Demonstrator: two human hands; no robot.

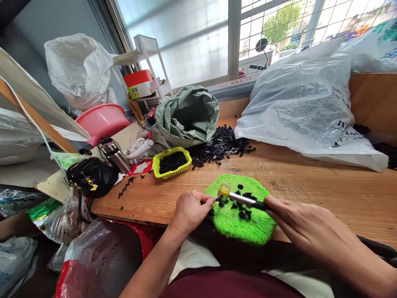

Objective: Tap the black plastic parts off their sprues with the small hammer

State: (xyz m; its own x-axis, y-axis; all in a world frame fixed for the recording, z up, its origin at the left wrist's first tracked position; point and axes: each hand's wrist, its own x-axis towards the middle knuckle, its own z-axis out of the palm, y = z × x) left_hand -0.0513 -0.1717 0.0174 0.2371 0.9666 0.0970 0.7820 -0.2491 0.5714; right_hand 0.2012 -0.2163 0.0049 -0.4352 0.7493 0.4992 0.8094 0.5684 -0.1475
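Observation:
My right hand (297, 217) grips the black handle of a small mallet (242, 198). Its yellowish, see-through head is over the left part of a bright green fluffy cloth (248, 229). My left hand (194, 209) is at the cloth's left edge, thumb and forefinger pinched on a small black part (216, 200) beside the mallet head. Several small black parts (242, 214) lie loose on the cloth to the right of the mallet head. The exact shape of the pinched part is mostly hidden by my fingers.
A yellow basket (171, 175) of small black pieces stands behind my left hand. A heap of black parts (225, 142) lies before an open green woven sack (186, 111). A large white plastic bag (297, 99) rests back right. A black pouch (93, 178) and steel bottle (115, 156) stand left.

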